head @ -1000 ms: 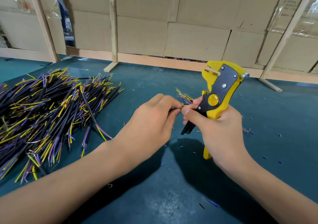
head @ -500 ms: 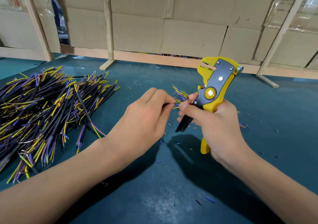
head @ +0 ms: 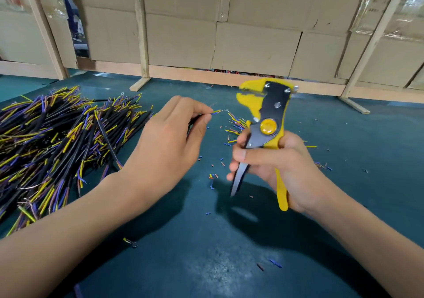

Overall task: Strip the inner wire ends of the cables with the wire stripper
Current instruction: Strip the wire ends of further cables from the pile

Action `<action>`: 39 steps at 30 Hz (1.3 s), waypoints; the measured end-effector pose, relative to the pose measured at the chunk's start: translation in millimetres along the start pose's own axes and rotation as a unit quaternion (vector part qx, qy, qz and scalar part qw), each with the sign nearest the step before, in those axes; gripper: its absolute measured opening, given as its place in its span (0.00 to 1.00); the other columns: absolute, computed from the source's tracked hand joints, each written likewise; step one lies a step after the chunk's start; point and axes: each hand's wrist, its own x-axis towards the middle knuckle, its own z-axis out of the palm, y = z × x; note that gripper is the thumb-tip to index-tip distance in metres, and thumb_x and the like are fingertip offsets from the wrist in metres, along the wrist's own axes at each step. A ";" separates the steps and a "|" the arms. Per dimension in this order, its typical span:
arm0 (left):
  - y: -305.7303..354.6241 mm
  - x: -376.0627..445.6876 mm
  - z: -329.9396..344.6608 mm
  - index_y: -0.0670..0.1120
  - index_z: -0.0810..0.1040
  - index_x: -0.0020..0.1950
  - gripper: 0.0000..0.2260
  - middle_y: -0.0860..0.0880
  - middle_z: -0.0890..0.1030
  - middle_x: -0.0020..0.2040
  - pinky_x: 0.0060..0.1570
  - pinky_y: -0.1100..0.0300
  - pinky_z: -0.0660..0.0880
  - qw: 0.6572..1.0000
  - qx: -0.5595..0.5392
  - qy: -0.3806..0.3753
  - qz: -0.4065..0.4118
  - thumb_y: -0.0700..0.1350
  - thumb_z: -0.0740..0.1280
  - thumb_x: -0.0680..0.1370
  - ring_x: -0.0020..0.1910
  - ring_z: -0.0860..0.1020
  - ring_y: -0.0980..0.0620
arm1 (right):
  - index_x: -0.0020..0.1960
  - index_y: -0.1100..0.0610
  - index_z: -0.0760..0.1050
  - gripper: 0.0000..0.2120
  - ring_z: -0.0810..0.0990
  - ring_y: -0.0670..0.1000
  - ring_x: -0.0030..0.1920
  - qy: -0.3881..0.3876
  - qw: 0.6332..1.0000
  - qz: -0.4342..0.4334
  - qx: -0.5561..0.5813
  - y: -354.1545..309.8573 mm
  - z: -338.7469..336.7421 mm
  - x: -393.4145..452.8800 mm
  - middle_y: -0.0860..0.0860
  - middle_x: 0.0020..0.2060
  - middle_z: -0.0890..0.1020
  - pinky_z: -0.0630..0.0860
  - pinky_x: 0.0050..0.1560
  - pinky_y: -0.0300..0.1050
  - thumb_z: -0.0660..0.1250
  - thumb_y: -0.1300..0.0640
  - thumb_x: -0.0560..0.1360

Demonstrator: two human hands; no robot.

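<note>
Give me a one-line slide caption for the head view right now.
Left hand pinches a cable beside the yellow wire stripper gripped in the right hand, cable pile alongside.

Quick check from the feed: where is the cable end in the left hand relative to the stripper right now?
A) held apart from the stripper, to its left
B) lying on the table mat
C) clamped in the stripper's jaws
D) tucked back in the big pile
A: the left hand pinches the cable with its bare tips in free air, a gap away from the wire stripper gripped by the right hand.
</note>
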 end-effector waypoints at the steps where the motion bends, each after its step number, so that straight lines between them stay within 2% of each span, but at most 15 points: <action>1: 0.8 0.3 -0.8 0.38 0.80 0.54 0.04 0.46 0.80 0.46 0.49 0.72 0.68 1.000 0.001 0.006 0.006 0.36 0.68 0.80 0.45 0.75 0.55 | 0.47 0.64 0.77 0.08 0.79 0.61 0.36 -0.032 0.999 0.014 -0.004 1.6 2.1 -1.3 0.59 0.36 0.78 0.81 0.41 0.58 0.71 0.70 0.69; 3: 1.2 0.8 -3.8 0.38 0.80 0.54 0.05 0.45 0.79 0.45 0.48 0.74 0.67 1.000 0.004 0.018 0.010 0.37 0.67 0.80 0.43 0.74 0.55 | 0.47 0.63 0.78 0.08 0.79 0.61 0.36 -0.072 0.997 0.033 -0.010 3.8 6.5 -3.4 0.60 0.38 0.77 0.80 0.41 0.57 0.71 0.70 0.69; 8: 1.3 4.1 -10.0 0.38 0.81 0.54 0.05 0.46 0.79 0.45 0.48 0.77 0.65 0.998 0.011 0.052 0.016 0.37 0.67 0.81 0.43 0.73 0.57 | 0.46 0.61 0.80 0.06 0.80 0.61 0.37 -0.107 0.994 0.038 -0.011 3.6 7.4 -4.9 0.60 0.38 0.77 0.80 0.42 0.57 0.71 0.69 0.71; 12: 2.0 5.4 -11.8 0.38 0.81 0.55 0.05 0.52 0.74 0.44 0.48 0.78 0.64 0.997 0.009 0.063 0.030 0.37 0.68 0.81 0.41 0.67 0.62 | 0.46 0.61 0.80 0.06 0.79 0.61 0.37 -0.127 0.991 0.033 -0.012 3.3 5.4 -5.0 0.60 0.39 0.76 0.80 0.42 0.57 0.73 0.66 0.71; 15: 1.3 6.0 -12.7 0.38 0.81 0.55 0.05 0.53 0.73 0.45 0.48 0.78 0.64 0.997 0.012 0.065 0.044 0.36 0.67 0.81 0.41 0.65 0.63 | 0.47 0.61 0.79 0.06 0.79 0.61 0.37 -0.133 0.991 0.029 -0.011 4.0 4.7 -5.3 0.60 0.38 0.76 0.80 0.42 0.57 0.73 0.64 0.71; 18: -0.1 6.9 -14.7 0.39 0.82 0.55 0.06 0.55 0.71 0.46 0.48 0.77 0.63 0.996 0.018 0.064 0.060 0.36 0.67 0.81 0.39 0.66 0.63 | 0.47 0.61 0.80 0.07 0.78 0.61 0.37 -0.131 0.991 0.028 -0.006 4.8 5.0 -5.4 0.60 0.37 0.76 0.79 0.42 0.57 0.73 0.63 0.70; 22: -0.2 7.7 -16.3 0.39 0.82 0.55 0.06 0.55 0.71 0.46 0.47 0.75 0.64 0.995 0.005 0.058 0.078 0.37 0.67 0.81 0.40 0.70 0.70 | 0.47 0.61 0.80 0.07 0.78 0.61 0.37 -0.126 0.992 0.021 0.000 5.8 6.1 -5.2 0.59 0.36 0.77 0.79 0.41 0.58 0.73 0.63 0.70; 36: 3.2 6.0 -15.9 0.39 0.83 0.55 0.06 0.54 0.73 0.45 0.47 0.75 0.63 0.995 -0.019 0.064 0.079 0.36 0.68 0.80 0.41 0.70 0.70 | 0.43 0.63 0.78 0.03 0.79 0.60 0.34 -0.144 0.989 0.017 0.007 4.5 10.8 -7.5 0.57 0.33 0.77 0.79 0.40 0.58 0.71 0.63 0.72; 39: 5.8 5.2 -16.6 0.39 0.83 0.55 0.06 0.53 0.74 0.44 0.46 0.74 0.64 0.995 -0.024 0.063 0.072 0.35 0.68 0.80 0.39 0.69 0.65 | 0.42 0.62 0.78 0.03 0.79 0.60 0.33 -0.141 0.990 0.019 0.008 3.4 12.1 -8.2 0.57 0.32 0.77 0.80 0.38 0.58 0.71 0.62 0.72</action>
